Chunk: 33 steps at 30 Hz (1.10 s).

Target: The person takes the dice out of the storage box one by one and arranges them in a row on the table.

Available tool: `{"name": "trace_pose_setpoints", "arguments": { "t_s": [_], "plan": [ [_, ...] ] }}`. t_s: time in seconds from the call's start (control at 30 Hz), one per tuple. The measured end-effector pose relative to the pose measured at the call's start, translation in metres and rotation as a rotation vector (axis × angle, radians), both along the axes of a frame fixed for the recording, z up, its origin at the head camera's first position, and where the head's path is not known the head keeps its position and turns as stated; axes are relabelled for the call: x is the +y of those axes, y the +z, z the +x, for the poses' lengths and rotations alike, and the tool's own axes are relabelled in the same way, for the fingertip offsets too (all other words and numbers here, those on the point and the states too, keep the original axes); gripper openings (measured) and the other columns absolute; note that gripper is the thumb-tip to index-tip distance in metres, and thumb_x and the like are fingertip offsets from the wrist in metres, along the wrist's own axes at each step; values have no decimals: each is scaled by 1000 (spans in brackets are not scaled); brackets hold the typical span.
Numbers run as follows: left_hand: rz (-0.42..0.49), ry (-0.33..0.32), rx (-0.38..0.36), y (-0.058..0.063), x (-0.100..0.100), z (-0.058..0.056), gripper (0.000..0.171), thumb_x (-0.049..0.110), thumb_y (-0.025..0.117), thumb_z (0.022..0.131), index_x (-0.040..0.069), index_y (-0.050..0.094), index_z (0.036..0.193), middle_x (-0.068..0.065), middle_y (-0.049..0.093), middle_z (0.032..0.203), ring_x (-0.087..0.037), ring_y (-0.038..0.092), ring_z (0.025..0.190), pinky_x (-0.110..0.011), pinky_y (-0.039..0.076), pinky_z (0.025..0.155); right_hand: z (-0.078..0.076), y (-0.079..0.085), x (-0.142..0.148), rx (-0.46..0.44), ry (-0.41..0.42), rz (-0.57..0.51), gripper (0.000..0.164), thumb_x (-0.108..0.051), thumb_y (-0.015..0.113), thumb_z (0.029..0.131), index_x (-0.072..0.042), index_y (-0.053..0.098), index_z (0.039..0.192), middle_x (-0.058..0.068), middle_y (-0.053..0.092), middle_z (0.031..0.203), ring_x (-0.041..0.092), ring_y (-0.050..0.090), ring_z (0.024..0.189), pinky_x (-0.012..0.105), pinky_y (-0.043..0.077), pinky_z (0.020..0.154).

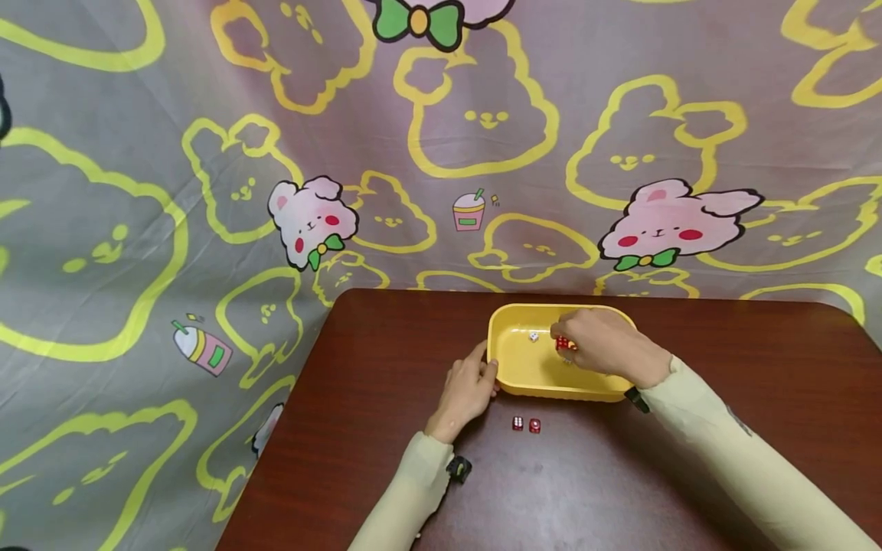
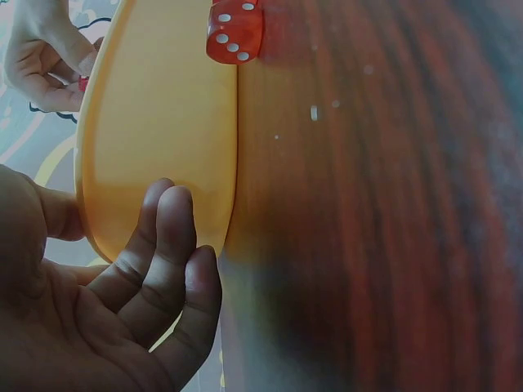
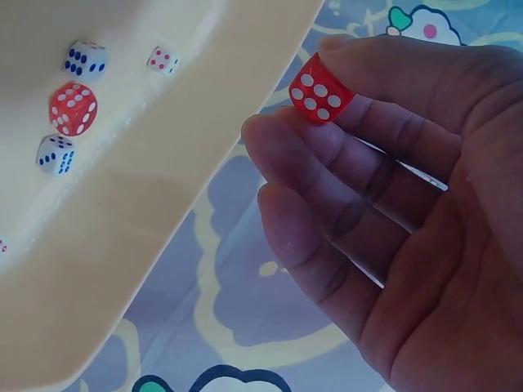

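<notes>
Right hand [image 1: 606, 344] fingers pinch a white-pipped red cubic die [image 3: 321, 88] over the rounded yellow tray [image 1: 561, 392]; left hand [image 1: 465, 386], fingers relaxed, touches its end; apparent step: removal, next requiring a clear lift

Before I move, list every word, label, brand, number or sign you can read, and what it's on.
Words, labels, brands, numerals: none readable.
Six white pips: held red die in the right-hand grip.
Six pips, apparently: left red die on the table.
One pip: right red die beside it.
Dice inside the yellow tray: pips only, no lettering visible.
Mark on the black left-wrist device: too blurred to read.
</notes>
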<state>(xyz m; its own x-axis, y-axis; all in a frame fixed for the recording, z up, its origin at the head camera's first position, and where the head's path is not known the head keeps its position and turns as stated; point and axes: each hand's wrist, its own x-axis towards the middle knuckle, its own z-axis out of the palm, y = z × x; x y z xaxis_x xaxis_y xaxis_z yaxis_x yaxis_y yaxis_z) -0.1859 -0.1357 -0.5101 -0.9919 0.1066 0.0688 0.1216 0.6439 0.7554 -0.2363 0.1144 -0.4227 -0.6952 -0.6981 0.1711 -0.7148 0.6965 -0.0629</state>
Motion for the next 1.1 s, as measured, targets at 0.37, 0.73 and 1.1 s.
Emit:
{"name": "trace_pose_setpoints", "arguments": {
  "t_s": [0.37, 0.73, 1.1],
  "plan": [
    [-9, -4, -1, 0, 1, 0, 50, 27, 50, 108, 14, 47, 156, 4, 74, 75, 2, 62, 57, -25, 55, 73, 10, 3, -1, 12, 9, -7, 22, -8, 80, 80, -19, 62, 73, -8, 51, 65, 10, 42, 57, 28, 37, 54],
    [-3, 2, -6, 1, 1, 0, 51, 26, 50, 108, 13, 47, 157, 4, 74, 75, 2, 62, 57, -24, 54, 70, 19, 6, -1, 21, 29, 3, 22, -10, 81, 83, -18, 63, 74, -8, 51, 65, 10, 41, 56, 28, 35, 53],
    [-4, -2, -2, 0, 0, 1, 51, 26, 50, 108, 13, 46, 157, 3, 75, 76, 1, 62, 57, -24, 54, 71, 29, 8, -2, -26, 17, 26, 16, -13, 83, 84, -18, 68, 81, -7, 57, 70, 11, 43, 58, 29, 40, 57]
  ]
}}
